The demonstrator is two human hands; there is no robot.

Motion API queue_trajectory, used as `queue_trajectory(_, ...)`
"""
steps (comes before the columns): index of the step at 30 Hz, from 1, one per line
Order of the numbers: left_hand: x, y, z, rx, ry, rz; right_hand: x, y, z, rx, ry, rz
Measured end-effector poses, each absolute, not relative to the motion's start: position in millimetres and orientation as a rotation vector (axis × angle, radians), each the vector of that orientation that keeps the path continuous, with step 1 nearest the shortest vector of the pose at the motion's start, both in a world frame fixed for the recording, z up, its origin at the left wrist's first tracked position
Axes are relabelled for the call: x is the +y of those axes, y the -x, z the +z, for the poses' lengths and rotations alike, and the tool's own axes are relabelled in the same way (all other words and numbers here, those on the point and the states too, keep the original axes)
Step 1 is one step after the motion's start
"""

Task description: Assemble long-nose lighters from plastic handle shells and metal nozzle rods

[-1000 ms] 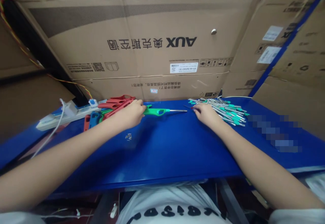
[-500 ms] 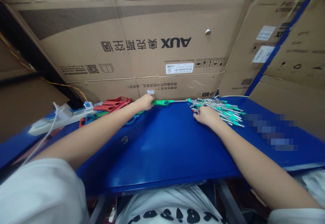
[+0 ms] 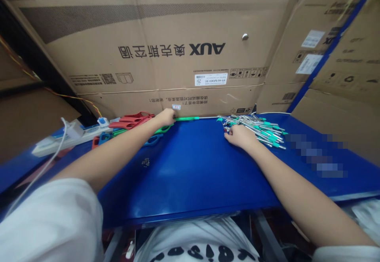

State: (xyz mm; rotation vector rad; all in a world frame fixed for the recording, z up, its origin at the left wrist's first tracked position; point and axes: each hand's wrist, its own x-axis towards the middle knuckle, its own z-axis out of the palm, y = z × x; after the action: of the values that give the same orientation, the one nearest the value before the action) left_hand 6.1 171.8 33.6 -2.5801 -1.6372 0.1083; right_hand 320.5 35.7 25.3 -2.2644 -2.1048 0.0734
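Working both hands toward the far side of the blue tabletop (image 3: 190, 175). Left hand (image 3: 168, 117) closed on the left end of a green handle (image 3: 187, 118), close to the cardboard wall (image 3: 166, 24); grip mostly hidden. A slim metal rod (image 3: 208, 117) runs rightward from the handle, its tip reaching the rod pile's left edge; contact unclear. Right hand (image 3: 241, 134) curled at that edge, a small dark red thing (image 3: 226, 130) pinched at the fingertips, too small to name.

Progress, my judgement: one handle-and-rod piece out straight; whether it is firmly joined I can't tell. Plenty left: many rods with teal ends in the rod pile (image 3: 268, 129) at right, and red handles (image 3: 130, 120), plus green and blue handles (image 3: 152, 140), bunched left, partly behind the forearm. No finished count possible.

Containers: none seen holding pieces. Both groups lie loose on the tabletop.
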Motion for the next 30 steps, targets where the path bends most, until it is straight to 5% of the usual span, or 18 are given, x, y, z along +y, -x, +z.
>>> queue_trajectory(30,171.2,-10.8,15.8,-1.713,2.638,-0.156,33.3,-311.5,21.9,-2.166,2.167,0.077)
